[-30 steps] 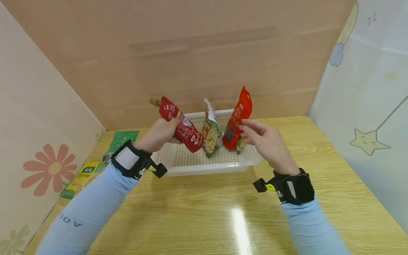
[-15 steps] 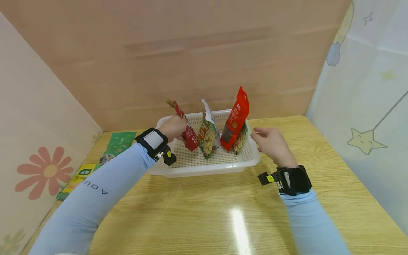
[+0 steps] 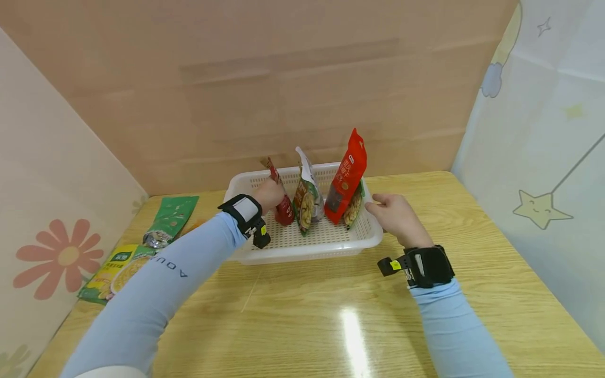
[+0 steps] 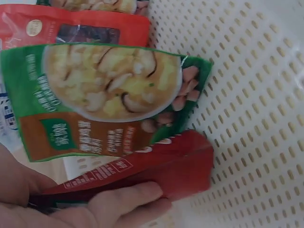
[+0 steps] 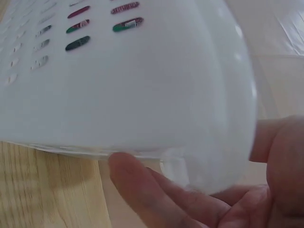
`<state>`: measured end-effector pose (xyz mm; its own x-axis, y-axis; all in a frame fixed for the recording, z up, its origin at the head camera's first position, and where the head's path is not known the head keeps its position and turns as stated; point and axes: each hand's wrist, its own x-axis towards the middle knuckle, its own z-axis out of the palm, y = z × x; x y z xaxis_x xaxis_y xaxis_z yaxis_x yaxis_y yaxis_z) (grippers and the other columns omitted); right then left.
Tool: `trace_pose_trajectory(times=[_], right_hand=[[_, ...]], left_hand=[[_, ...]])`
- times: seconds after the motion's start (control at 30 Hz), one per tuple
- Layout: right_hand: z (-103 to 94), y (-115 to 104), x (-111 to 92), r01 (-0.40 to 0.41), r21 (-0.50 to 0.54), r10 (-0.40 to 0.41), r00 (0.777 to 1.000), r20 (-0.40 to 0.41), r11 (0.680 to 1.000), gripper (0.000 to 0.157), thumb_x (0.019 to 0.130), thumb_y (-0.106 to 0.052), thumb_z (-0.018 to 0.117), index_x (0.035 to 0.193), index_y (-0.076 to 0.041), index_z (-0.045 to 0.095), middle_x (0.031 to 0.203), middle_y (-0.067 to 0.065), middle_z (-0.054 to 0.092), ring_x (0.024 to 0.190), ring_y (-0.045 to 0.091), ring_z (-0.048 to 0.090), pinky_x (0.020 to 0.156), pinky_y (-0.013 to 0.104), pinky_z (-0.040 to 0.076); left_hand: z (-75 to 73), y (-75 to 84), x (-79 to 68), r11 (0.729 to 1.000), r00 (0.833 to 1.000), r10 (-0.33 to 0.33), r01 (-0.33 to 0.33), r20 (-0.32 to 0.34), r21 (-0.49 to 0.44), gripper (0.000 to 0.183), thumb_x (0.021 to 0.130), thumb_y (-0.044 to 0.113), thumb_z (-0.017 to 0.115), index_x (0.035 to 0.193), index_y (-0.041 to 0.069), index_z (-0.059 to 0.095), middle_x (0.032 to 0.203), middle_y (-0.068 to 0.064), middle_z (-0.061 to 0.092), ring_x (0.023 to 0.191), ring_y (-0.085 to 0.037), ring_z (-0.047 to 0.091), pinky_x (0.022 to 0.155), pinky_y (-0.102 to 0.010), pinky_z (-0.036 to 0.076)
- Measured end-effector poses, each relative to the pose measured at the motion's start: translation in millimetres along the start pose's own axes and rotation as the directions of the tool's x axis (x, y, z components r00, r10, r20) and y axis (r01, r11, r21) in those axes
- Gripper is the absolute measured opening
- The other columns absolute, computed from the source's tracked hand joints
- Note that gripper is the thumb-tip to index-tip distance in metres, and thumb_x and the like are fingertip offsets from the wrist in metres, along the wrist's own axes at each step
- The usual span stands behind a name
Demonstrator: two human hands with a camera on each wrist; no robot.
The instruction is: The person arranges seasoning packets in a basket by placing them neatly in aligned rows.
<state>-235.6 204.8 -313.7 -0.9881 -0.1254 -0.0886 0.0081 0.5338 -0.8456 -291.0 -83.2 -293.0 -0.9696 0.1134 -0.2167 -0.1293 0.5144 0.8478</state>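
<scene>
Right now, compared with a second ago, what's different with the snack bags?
The left hand carried the dark red pouch rightward and down into the white basket, and still holds it. The right hand moved away from the bright red bag to the basket's right end. That bag and the green-brown pouch stayed in place.

Tilted dark red pouch (image 3: 285,213) in white basket (image 3: 302,254)

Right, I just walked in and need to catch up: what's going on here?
Someone is working at a white basket. Their left hand grips a dark red pouch inside it, beside a green-and-brown packet; a bright red packet leans farther right. Their right hand holds the basket's right-end rim. A green packet and a yellow-and-green packet lie on the table at left.
</scene>
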Motion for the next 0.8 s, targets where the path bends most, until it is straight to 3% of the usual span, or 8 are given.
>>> trace_pose_trajectory(times=[0.03,0.1,0.13,0.17,0.23,0.5,0.8], right_hand=[[0.5,0.2,0.3,-0.002,0.008,0.002,1.0,0.003,1.0,0.061,0.104,-0.026,0.05,0.149,0.011,0.031,0.137,0.029,0.052,0.109,0.037,0.062,0.078,0.039,0.059],[1.4,0.8,1.1,-0.008,0.017,0.008,1.0,0.007,1.0,0.06,0.104,-0.025,0.05,0.148,0.011,0.033,0.134,0.029,0.054,0.107,0.036,0.063,0.076,0.037,0.059],[1.8,1.1,1.3,-0.011,0.02,0.011,1.0,0.009,1.0,0.06,0.103,-0.025,0.05,0.148,0.011,0.034,0.133,0.029,0.055,0.106,0.036,0.064,0.076,0.036,0.059],[2.2,1.2,1.6,-0.014,0.022,0.014,1.0,0.01,1.0,0.059,0.103,-0.025,0.051,0.148,0.011,0.034,0.132,0.029,0.056,0.105,0.036,0.064,0.075,0.035,0.059],[2.5,1.9,2.4,-0.022,0.022,0.021,1.0,0.014,1.0,0.059,0.103,-0.025,0.051,0.148,0.01,0.035,0.129,0.028,0.057,0.104,0.036,0.064,0.074,0.035,0.059],[3.5,3.4,4.1,-0.026,0.038,0.025,0.999,0.029,0.999,0.056,0.103,-0.023,0.051,0.147,0.008,0.038,0.125,0.027,0.06,0.099,0.033,0.067,0.074,0.036,0.059],[4.1,6.1,4.8,-0.009,0.058,0.006,0.999,0.047,0.998,0.055,0.102,-0.016,0.052,0.147,0.01,0.036,0.125,0.03,0.06,0.101,0.038,0.066,0.074,0.038,0.059]], left_hand=[[1.4,0.5,-0.5,0.999,1.0,0.009,-0.009,-0.001,-0.041,0.045,0.109,0.015,0.023,0.15,-0.003,0.029,0.131,-0.024,0.048,0.094,-0.026,0.053,0.066,-0.035,0.049],[3.5,-12.8,18.1,0.996,1.0,0.025,-0.023,0.016,-0.085,0.046,0.109,0.018,0.023,0.152,0.0,0.027,0.137,-0.025,0.046,0.104,-0.029,0.055,0.073,-0.039,0.053],[4.4,-13.1,19.1,0.995,0.999,0.027,-0.025,0.024,-0.096,0.046,0.109,0.018,0.023,0.152,0.001,0.025,0.142,-0.026,0.043,0.113,-0.032,0.053,0.081,-0.043,0.054],[5.2,-13.8,20.9,0.994,0.999,0.031,-0.028,0.031,-0.106,0.047,0.11,0.018,0.024,0.154,0.002,0.023,0.145,-0.025,0.04,0.125,-0.034,0.046,0.091,-0.047,0.05],[6.8,-15.0,24.5,0.992,0.999,0.03,-0.025,0.038,-0.122,0.048,0.11,0.02,0.024,0.155,0.004,0.021,0.149,-0.024,0.037,0.134,-0.036,0.04,0.1,-0.051,0.045],[8.1,-16.9,30.3,0.983,0.994,-0.017,0.037,0.111,-0.179,0.047,0.11,0.022,0.029,0.153,0.003,0.024,0.148,-0.023,0.04,0.134,-0.038,0.042,0.103,-0.055,0.042],[8.0,-9.2,22.7,0.984,0.991,-0.013,0.037,0.135,-0.173,0.045,0.11,0.023,0.029,0.15,0.001,0.029,0.147,-0.023,0.041,0.134,-0.036,0.042,0.106,-0.054,0.039]])
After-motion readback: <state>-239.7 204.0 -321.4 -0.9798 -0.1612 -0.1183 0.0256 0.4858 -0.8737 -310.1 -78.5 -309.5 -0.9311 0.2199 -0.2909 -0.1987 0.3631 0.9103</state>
